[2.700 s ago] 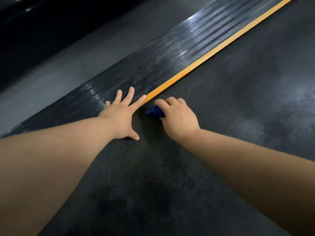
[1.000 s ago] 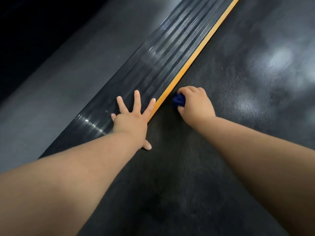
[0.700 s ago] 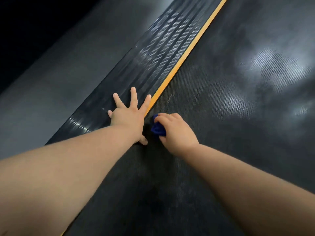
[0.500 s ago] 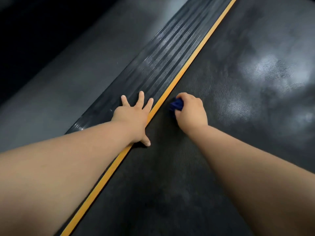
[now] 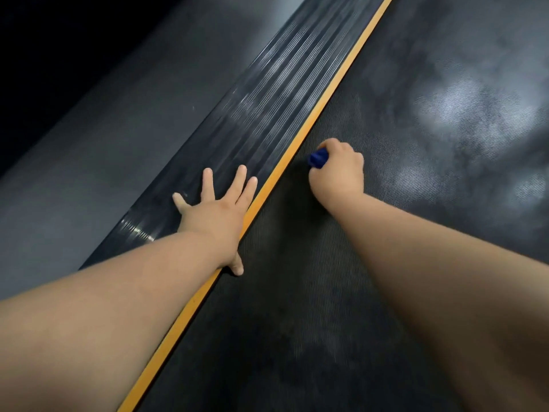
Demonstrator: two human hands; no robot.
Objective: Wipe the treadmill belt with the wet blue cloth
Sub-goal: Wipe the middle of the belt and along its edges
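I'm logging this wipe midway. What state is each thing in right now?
Left hand: flat, fingers spread on the rail, thumb on the belt.
Right hand: curled round the cloth, pressing it to the belt.
Cloth: bunched, mostly hidden, near the stripe.
Belt: patchy sheen at right; wetness unclear.
Rail: ribbed, glossy.
Stripe: orange, partly covered by the left hand.

Dim scene, low contrast.
Pale glare patches sit on the treadmill belt (image 5: 463, 114) at upper right; thin highlights streak the ribbed side rail (image 5: 267, 93). Upper left corner falls to black. The right hand (image 5: 338, 171) is softly blurred; lens stretch enlarges the near forearms (image 5: 445, 278).
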